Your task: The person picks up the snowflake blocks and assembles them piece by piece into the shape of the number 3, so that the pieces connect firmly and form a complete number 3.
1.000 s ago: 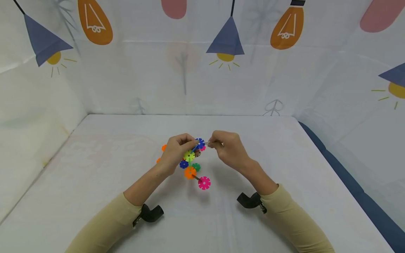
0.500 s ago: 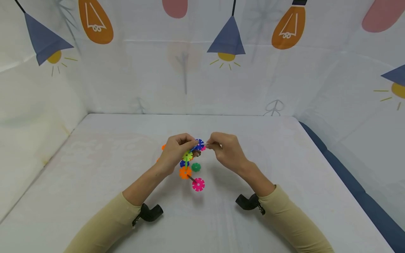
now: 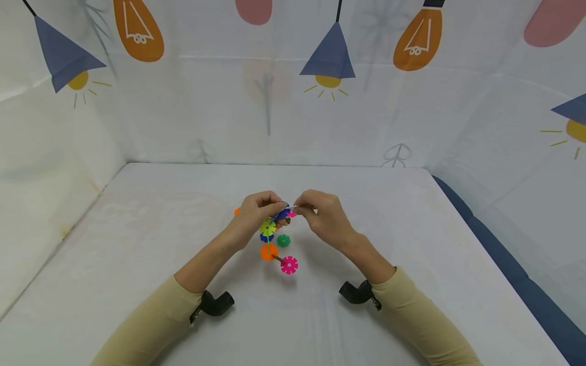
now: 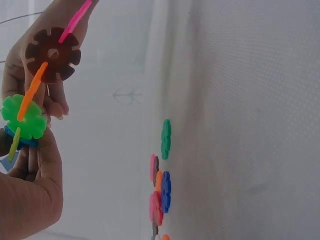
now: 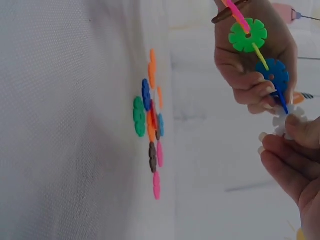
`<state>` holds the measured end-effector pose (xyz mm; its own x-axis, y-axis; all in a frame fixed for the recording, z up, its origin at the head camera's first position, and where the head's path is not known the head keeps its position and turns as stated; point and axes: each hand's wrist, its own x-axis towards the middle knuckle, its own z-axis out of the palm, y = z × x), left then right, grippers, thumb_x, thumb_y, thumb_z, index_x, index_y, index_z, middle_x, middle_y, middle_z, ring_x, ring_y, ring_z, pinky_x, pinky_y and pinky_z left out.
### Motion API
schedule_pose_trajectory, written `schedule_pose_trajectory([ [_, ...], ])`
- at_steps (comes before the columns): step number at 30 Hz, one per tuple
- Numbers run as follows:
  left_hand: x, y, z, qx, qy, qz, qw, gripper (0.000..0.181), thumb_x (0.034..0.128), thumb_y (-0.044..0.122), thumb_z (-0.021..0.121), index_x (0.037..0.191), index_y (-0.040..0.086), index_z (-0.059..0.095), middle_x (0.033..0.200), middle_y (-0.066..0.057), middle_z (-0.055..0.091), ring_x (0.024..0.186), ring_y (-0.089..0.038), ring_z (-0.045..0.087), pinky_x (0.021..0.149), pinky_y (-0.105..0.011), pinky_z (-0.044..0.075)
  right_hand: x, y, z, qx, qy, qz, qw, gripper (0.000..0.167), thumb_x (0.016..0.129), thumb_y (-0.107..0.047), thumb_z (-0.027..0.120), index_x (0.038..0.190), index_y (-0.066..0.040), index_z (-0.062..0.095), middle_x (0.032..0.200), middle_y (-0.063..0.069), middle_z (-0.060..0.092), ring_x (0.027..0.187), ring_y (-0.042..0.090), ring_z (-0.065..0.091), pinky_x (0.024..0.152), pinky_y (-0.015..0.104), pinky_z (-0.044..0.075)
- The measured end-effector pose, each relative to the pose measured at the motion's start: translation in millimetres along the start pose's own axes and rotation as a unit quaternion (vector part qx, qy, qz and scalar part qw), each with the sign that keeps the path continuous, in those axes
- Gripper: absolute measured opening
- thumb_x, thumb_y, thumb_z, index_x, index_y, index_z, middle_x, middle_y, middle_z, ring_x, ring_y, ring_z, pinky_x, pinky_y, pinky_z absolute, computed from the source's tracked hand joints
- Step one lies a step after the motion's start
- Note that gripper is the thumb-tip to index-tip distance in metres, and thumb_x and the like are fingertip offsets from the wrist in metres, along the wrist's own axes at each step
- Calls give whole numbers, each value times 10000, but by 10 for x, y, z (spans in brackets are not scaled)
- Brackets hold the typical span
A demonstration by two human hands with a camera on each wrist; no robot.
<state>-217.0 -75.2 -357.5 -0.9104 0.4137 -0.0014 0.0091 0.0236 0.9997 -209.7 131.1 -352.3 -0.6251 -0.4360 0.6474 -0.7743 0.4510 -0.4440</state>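
Note:
A chain of slotted plastic snowflake discs hangs from my left hand (image 3: 254, 216). Its fingers and thumb pinch the blue disc (image 5: 272, 75) close to the chain's top. Below it follow a yellow disc (image 3: 267, 227), a green disc (image 5: 248, 35), an orange disc (image 3: 269, 252), a brown disc (image 4: 52, 55) and, lowest, a pink disc (image 3: 289, 265). A dark blue disc (image 3: 284, 212) sits edge-on at the upper end. My right hand (image 3: 327, 213) pinches a white disc (image 5: 285, 122) against that dark blue one. How deep their slots join is hidden by fingers.
Loose discs lie on the white table (image 3: 389, 218) beyond and under the hands, among them a green disc (image 3: 284, 240), a dark blue disc (image 4: 166, 192) and a pink disc (image 5: 156, 185). White printed cloth (image 3: 220, 101) walls the back and sides.
My right hand has moved left, closer to my left hand, with the white disc. The dark blue disc has turned edge-on. The hanging chain swung left, then slightly back.

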Motion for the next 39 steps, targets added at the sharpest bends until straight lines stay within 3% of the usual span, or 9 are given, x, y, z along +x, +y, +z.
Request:
schedule_pose_trajectory([
  [6,-3,37,-44,56,316,314,9990,204,991,223,603,970,21,594,829,-64,651,710,-183,673,727,-285,599,-5,23,-17,-110,-226,457,9986,94,898,13,688,984,-25,691,894,79,731,766,140,683,728,239,591],
  [10,-10,103,-140,-73,472,507,9976,173,1000,205,582,998,32,569,829,-63,618,682,-197,652,685,-282,600,-15,56,35,-115,-909,1105,9896,139,908,-18,686,1045,-40,697,930,68,736,764,135,657,693,227,570],
  [12,-5,136,-185,-159,486,542,9972,161,1003,196,576,1004,36,558,821,-69,611,670,-219,640,664,-301,603,-26,81,93,-64,-1502,1458,9778,153,919,-48,680,1070,-47,702,960,53,735,784,135,644,688,222,553],
  [15,16,181,-221,-224,407,510,9976,159,1004,202,578,1011,46,550,828,-60,612,673,-209,637,652,-312,601,-36,120,196,-49,-2422,1911,9512,210,924,-77,672,1131,-55,700,1007,39,719,843,147,616,712,242,534],
  [18,48,231,-208,-331,408,477,9975,155,999,201,587,1008,49,553,842,-59,629,691,-188,643,678,-305,599,-40,150,294,-177,-3146,2028,9272,237,913,-109,674,1146,-74,698,1037,38,700,917,165,602,794,284,527],
  [20,68,265,-193,-433,439,459,9970,147,1000,193,583,1002,49,552,857,-57,645,720,-186,663,709,-288,601,-55,142,332,-206,-3389,1989,9193,257,892,-114,681,1145,-71,694,1083,56,691,994,202,605,883,346,524],
  [24,99,318,-162,-630,462,393,9962,139,1004,188,571,993,53,539,873,-69,668,747,-168,687,756,-264,604,-108,66,359,-183,-3492,1991,9155,320,850,-116,731,1160,-59,680,1207,91,667,1176,264,580,1066,428,461],
  [29,149,337,-150,-566,415,374,9968,151,1006,196,573,990,52,533,886,-91,685,738,-157,693,764,-267,604,-135,60,378,-220,-3455,2051,9155,356,849,-109,754,1190,-48,669,1269,110,652,1249,286,546,1113,456,428],
  [39,196,233,-207,-71,423,239,9988,198,1010,245,576,1014,49,544,906,-73,711,810,-206,703,840,-313,590,-90,124,489,-204,-3092,1858,9325,180,825,-48,743,999,-77,709,990,41,657,921,181,553,831,323,519],
])
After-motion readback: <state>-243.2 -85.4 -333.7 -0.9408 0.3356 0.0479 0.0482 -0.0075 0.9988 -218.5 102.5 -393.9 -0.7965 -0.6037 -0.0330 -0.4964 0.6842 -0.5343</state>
